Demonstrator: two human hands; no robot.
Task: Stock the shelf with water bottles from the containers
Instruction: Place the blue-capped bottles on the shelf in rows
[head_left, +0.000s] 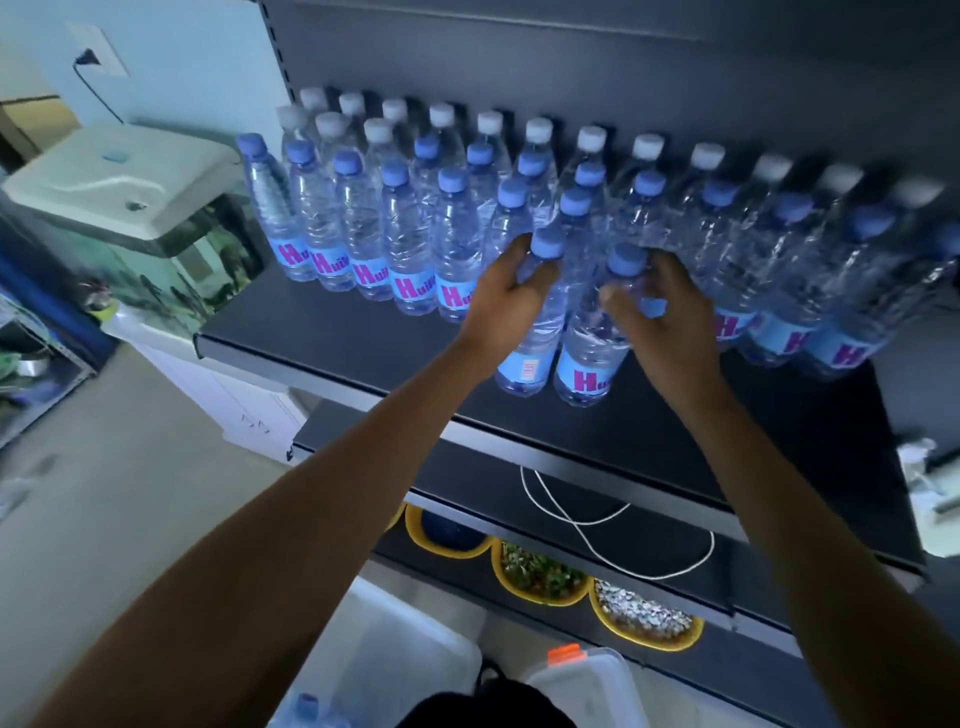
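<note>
Hands (498, 312) gripping crinkled clear bottles (587, 338), matte shelf (363, 338)

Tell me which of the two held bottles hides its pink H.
The bottle in the left hand: its label shows only small print, while the other bottle, in the right hand, shows the H.

2 clear bottles (587, 358) w/ blue caps upright at dark shelf (332, 338) front (rows (457, 218) packed behind).

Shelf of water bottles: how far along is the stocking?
Done: rows of bottles fill the back of the shelf. In hand: the left hand grips a blue-capped bottle, the right hand a second bottle, at the front. Left: bare front space; spare bottles in the container below.
</note>
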